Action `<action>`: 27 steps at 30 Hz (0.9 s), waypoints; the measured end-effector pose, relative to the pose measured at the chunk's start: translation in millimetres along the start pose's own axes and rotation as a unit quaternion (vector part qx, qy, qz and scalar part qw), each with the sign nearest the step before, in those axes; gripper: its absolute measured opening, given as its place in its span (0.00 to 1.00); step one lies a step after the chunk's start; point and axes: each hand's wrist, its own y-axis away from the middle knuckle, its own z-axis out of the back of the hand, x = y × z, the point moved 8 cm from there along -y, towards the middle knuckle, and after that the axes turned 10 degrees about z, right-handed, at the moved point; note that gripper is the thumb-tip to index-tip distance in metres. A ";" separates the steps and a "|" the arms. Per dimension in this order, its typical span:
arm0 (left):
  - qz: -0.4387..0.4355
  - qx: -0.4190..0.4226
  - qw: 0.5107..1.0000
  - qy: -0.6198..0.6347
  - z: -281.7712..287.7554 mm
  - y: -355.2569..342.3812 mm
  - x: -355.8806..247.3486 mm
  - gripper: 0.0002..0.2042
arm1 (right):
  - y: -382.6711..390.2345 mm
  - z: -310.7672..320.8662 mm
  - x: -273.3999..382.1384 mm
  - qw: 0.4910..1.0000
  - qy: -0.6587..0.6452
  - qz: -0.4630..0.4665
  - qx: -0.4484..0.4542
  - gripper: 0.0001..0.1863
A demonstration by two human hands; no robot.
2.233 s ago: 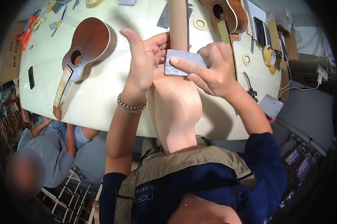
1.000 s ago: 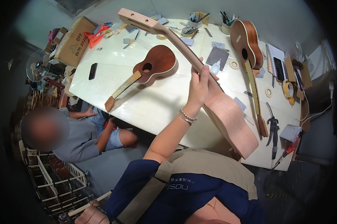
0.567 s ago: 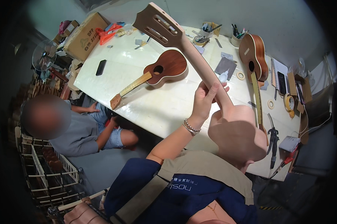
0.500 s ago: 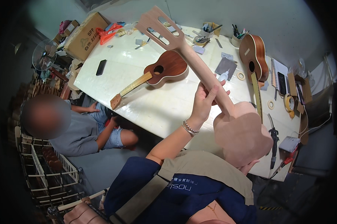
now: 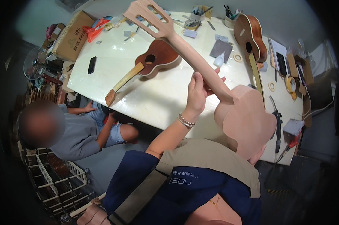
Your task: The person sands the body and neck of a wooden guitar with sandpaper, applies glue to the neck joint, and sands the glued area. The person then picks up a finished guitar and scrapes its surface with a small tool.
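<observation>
An unfinished pale wooden ukulele (image 5: pixel 248 125) with a slotted headstock is held up over the table, its plain back facing me. My left hand (image 5: pixel 198 92) supports the neck close to the body, thumb on the near side and fingertips showing past the far side. At the body's lower end is my right hand (image 5: pixel 258 155), mostly hidden behind the wood; a small part of it shows against the edge. Beyond the neck, a reddish-brown ukulele (image 5: pixel 160 58) lies face up on the white table (image 5: pixel 102 80).
Another brown ukulele (image 5: pixel 249 41) lies at the right. Near it are tape rolls (image 5: pixel 290 83), a small bottle (image 5: pixel 219 60), a notebook (image 5: pixel 277 50) and a black corded tool (image 5: pixel 277 129). A phone (image 5: pixel 92 65) and a cardboard box (image 5: pixel 72 37) are leftward. A person (image 5: pixel 79 129) sits at the left.
The held ukulele has tilted slightly, showing more of its side. My left thumb has moved from across the neck to its near side. The whole view has shifted a little.
</observation>
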 end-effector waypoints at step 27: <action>0.033 0.060 0.991 0.110 7.8 1.6 6.1 0.23 | 7.3 -14.2 -14.4 0.997 -0.076 0.017 0.000 0.38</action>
